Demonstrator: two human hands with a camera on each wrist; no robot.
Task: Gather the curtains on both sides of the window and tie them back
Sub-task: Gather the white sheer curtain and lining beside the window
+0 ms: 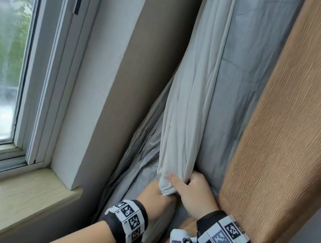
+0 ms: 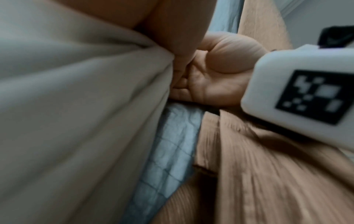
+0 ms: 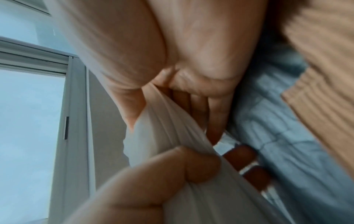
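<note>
A white sheer curtain (image 1: 186,115) hangs bunched into a narrow bundle right of the window. Behind it lie a grey lining (image 1: 240,92) and a ribbed brown curtain (image 1: 294,121). My left hand (image 1: 156,192) grips the bundle from the left, low down. My right hand (image 1: 190,191) grips it from the right at the same height, thumb across the front. The right wrist view shows my right hand's fingers (image 3: 212,115) curled into the white folds (image 3: 172,128), with my left hand (image 3: 153,174) wrapped round them just below. In the left wrist view the white cloth (image 2: 76,106) meets my right palm (image 2: 216,78).
The window (image 1: 2,54) with its pale frame fills the left, above a stone sill (image 1: 17,199). A wall reveal (image 1: 104,70) stands between window and curtains. A grey wall (image 1: 309,239) shows right of the brown curtain.
</note>
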